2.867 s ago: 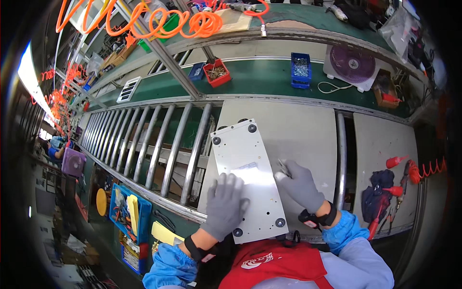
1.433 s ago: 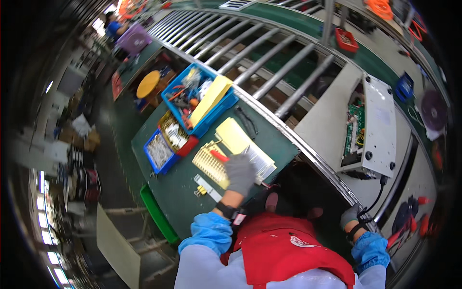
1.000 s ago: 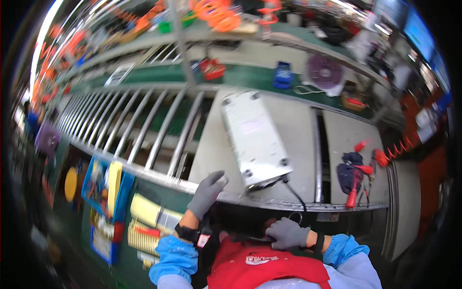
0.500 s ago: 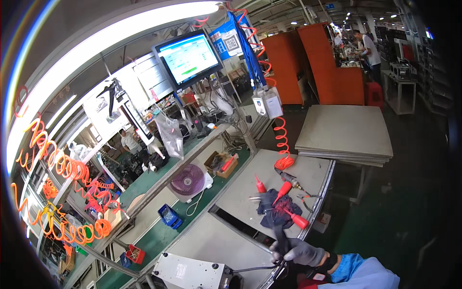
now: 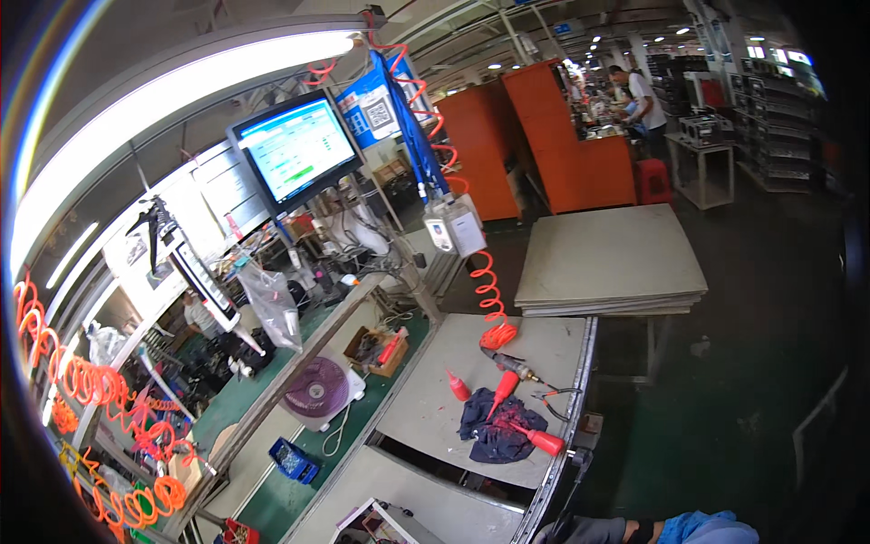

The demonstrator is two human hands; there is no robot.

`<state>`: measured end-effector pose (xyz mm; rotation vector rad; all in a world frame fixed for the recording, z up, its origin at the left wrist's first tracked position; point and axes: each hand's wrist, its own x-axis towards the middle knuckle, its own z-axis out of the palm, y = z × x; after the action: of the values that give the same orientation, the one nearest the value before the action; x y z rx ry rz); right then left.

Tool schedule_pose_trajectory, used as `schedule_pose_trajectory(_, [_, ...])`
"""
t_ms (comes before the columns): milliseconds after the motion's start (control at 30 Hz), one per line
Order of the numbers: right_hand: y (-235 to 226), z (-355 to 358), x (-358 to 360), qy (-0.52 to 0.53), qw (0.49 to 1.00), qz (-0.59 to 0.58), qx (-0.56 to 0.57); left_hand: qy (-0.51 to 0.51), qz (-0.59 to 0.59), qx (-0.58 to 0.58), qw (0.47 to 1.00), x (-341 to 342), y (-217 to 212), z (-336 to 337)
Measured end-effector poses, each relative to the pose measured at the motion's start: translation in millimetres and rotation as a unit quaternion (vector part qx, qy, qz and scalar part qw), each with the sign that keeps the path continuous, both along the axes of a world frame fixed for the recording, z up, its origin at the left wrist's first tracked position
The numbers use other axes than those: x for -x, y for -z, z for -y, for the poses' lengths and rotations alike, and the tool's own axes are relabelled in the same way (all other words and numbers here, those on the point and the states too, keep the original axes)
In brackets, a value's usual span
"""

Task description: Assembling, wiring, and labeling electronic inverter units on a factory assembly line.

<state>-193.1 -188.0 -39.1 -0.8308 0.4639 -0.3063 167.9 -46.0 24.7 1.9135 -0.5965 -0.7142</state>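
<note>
My right hand (image 5: 594,529), in a grey glove with a blue sleeve behind it, is at the lower edge, partly cut off by it. A black cord (image 5: 571,498) rises from its closed fingers, with a dark plug-like end (image 5: 580,456) by the bench's right edge. To the left of that hand, a white metal box (image 5: 395,525) is tilted, showing an open side with parts inside. Beyond the hand, a dark cloth (image 5: 489,442) lies on the bench with red squeeze bottles (image 5: 545,442) on it. My left hand is out of view.
A pneumatic screwdriver (image 5: 509,363) on an orange coiled hose and pliers (image 5: 559,395) lie on the grey bench (image 5: 435,390). A purple fan (image 5: 316,388), a blue bin (image 5: 293,461) and a cardboard box (image 5: 376,352) stand left. Stacked boards (image 5: 612,254) are behind. A person (image 5: 645,100) works far off.
My right hand has dropped toward the lower edge with the cord. The white box has turned from its flat top to an open side. The view has swung right.
</note>
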Motion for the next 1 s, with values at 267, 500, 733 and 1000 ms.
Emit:
schedule_pose_trajectory(267, [10.7, -52.4, -16.9, 0.143, 0.987, 0.0, -0.069, 0.212, 0.106, -0.135, 0.962, -39.9, 151.8, -43.1])
schedule_pose_trajectory(500, [55.0, -109.1, -9.9, 0.311, 0.945, -0.06, -0.086, 0.07, 0.373, -0.045, 0.924, -167.6, 151.9, -17.9])
schedule_pose_trajectory(733, [74.6, -176.6, 52.8, 0.517, 0.836, -0.094, -0.156, 0.365, -0.229, -0.048, 0.901, -157.4, 201.8, 53.3])
schedule_pose_trajectory(1000, [153.4, -167.2, 147.0, 0.541, 0.809, -0.073, -0.219, 0.533, -0.11, -0.076, 0.835, 151.9, 83.3, 155.2])
